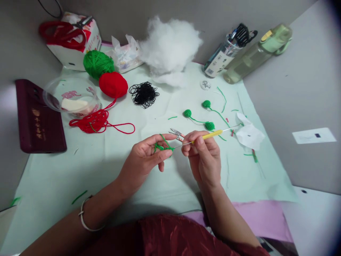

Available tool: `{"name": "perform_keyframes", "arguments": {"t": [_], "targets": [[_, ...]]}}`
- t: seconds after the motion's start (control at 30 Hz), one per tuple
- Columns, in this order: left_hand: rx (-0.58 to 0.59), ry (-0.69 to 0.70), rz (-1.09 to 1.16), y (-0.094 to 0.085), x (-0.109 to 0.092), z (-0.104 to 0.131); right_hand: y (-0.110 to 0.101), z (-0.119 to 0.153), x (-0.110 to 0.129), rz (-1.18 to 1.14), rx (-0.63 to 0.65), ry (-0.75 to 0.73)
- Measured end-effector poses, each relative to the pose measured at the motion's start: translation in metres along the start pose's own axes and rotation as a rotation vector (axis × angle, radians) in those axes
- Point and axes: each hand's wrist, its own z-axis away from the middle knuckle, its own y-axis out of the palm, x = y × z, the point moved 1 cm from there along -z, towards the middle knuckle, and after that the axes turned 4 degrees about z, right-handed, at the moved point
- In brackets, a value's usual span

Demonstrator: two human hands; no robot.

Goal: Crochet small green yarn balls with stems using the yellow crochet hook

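My left hand (149,153) pinches a strand of green yarn (172,148) between thumb and fingers, with the yarn looped over the raised index finger. My right hand (204,153) grips a crochet hook (213,135) by its yellow handle. The hook's metal tip points left and touches the green yarn at my left fingertips. Just behind the hands lies a small pair of thread snips (177,134), partly hidden by my fingers. Beyond my right hand are small green crocheted balls with yarn tails, among them one ball (206,104) and another ball (210,126).
Red yarn (90,121), a red yarn ball (114,85), a green yarn ball (98,64) and black cord (144,94) lie left. White stuffing (173,46) sits at the back. A plastic tub (71,94), pen holder (221,58), green bottle (255,55) and white paper (249,134) stand or lie around.
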Motion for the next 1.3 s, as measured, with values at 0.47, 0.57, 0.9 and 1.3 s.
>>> {"name": "perform_keyframes", "arguments": {"t": [0.47, 0.57, 0.9, 1.3], "targets": [[-0.019, 0.031, -0.039, -0.0018, 0.0036, -0.0014, -0.0014, 0.0004, -0.0018, 0.034, 0.013, 0.021], [-0.016, 0.031, -0.034, -0.0016, 0.0038, -0.0014, -0.0012, -0.0001, -0.0019, 0.017, 0.018, 0.020], [-0.009, 0.036, -0.028, 0.0012, 0.0026, -0.0007, 0.0026, 0.0019, -0.0023, -0.034, 0.064, 0.085], [-0.016, 0.006, 0.087, 0.0013, 0.0055, -0.0023, 0.0062, 0.0067, -0.0091, -0.050, 0.050, -0.023]]}}
